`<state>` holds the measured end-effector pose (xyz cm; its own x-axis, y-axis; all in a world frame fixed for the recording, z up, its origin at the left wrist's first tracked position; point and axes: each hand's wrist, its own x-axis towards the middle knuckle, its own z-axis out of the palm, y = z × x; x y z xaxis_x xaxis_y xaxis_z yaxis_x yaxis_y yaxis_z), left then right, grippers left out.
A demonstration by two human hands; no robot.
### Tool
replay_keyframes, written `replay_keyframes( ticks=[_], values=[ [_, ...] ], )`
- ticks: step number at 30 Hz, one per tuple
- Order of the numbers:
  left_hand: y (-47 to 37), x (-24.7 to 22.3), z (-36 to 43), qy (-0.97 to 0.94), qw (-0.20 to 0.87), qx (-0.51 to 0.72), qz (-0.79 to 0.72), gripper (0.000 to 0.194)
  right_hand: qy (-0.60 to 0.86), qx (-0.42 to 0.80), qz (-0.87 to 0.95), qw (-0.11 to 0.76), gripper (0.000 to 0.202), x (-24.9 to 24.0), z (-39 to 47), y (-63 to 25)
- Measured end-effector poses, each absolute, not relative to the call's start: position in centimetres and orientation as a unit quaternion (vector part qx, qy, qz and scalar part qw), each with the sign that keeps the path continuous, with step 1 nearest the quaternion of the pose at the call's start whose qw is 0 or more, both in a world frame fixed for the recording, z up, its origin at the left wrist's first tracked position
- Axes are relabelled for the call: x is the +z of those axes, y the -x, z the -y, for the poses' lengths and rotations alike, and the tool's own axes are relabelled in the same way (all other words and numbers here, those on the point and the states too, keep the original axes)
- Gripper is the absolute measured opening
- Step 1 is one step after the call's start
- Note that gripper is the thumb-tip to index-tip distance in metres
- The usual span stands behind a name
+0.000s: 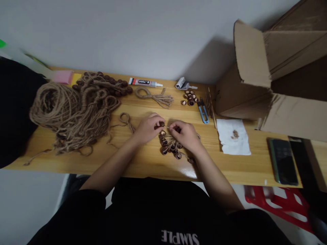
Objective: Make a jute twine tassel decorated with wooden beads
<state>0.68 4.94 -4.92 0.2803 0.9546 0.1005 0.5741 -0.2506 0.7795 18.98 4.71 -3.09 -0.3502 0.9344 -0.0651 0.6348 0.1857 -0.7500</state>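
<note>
My left hand (149,128) pinches a small dark brown shell cup (161,124) between thumb and fingertips. Close beside it, my right hand (184,133) has its fingers closed on a thin cord end (167,127) that reaches toward the cup. Below both hands lies a bunch of brown cups on twine strands (172,147), partly covered by my right hand. A looped piece of twine (125,118) rests just left of my left hand. Loose half shells (190,96) sit farther back, next to blue-handled snips (203,111).
Coiled twine (55,103) and knotted cords fill the wooden table's left side. Along the back are a glue tube (144,82), a tied twine bundle (155,96) and a crumpled tube (182,84). Rightward are a stained white tissue (233,136), an open cardboard box (237,92) and a phone (283,161).
</note>
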Motion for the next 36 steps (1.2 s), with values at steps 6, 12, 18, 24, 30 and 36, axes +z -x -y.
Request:
replay_keyframes(
  ticks=[6, 12, 18, 24, 30, 36],
  values=[
    [-0.99, -4.82, -4.82, -0.73, 0.328, 0.296, -0.521, 0.016, 0.533, 0.354, 0.737, 0.219, 0.011, -3.07, -4.76, -18.86],
    [-1.23, -4.81, -4.87, -0.722, 0.333, 0.304, -0.525, 0.016, 0.541, 0.35, 0.735, 0.211, 0.011, -2.96, -4.75, -18.75],
    [-1.22, -4.75, -4.98, -0.723, 0.336, 0.297, -0.525, 0.014, 0.539, 0.354, 0.735, 0.212, 0.011, -3.04, -4.77, -18.75],
    [-1.21, -4.92, -4.9, -0.725, 0.332, 0.3, -0.525, 0.015, 0.544, 0.351, 0.73, 0.219, 0.01, -3.02, -4.76, -18.67],
    [-1.24, -4.81, -4.9, -0.728, 0.331, 0.293, -0.524, 0.017, 0.547, 0.353, 0.726, 0.222, 0.01, -2.86, -4.74, -18.62],
    [-1.21, -4.83, -4.88, -0.733, 0.328, 0.294, -0.519, 0.017, 0.553, 0.36, 0.718, 0.221, 0.009, -2.86, -4.78, -18.58]
  ],
)
